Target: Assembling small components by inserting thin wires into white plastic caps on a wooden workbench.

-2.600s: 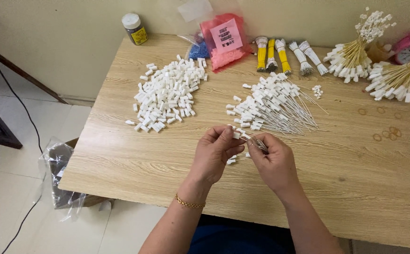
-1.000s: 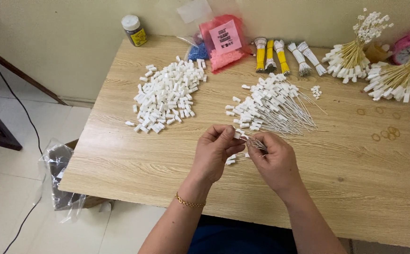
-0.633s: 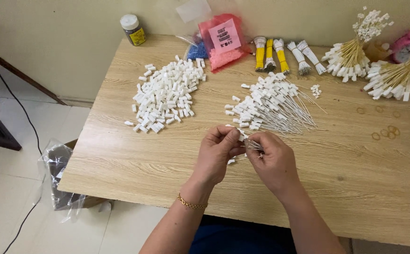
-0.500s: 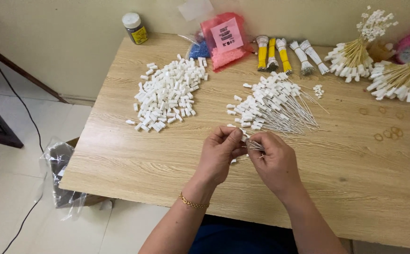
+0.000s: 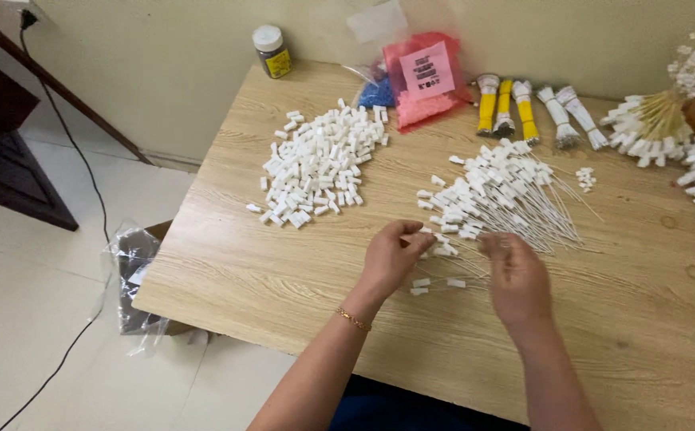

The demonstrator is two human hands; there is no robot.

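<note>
Mid-assembly, by the look of it — between one piece and the next. Left hand [image 5: 391, 255] hovering low over the wooden table [image 5: 284, 303], fingers curled, thumb and forefinger pinched together near the front edge of the heap of tagged wire ties [image 5: 499, 195]; possibly a small white piece in that pinch, though too blurred and too small to be sure. Right hand [image 5: 515, 275] just beside it, fingers loosely bent and pointing toward the same heap, nothing clearly held — cannot tell whether a thin wire runs between its fingertips. Between and just below the two hands, a few finished-looking pieces [image 5: 435, 283] lying flat on the table, white tag at one end, fine wire trailing right.

Well apart to the left, the pile of loose white plastic blocks [image 5: 319, 164], untouched by either hand. Along the back edge: a small jar with a white lid [image 5: 272, 50], a pink bag of parts [image 5: 426, 80], bundles with yellow and white wrapping [image 5: 523, 108], and bunched finished ties [image 5: 655, 128] at the far right.

Judged from this: one unit apparently just laid down or about to be taken up. Next move calling for a fine pinch on a single wire from the heap without dragging its neighbours, and a steady hold on the tag end.
</note>
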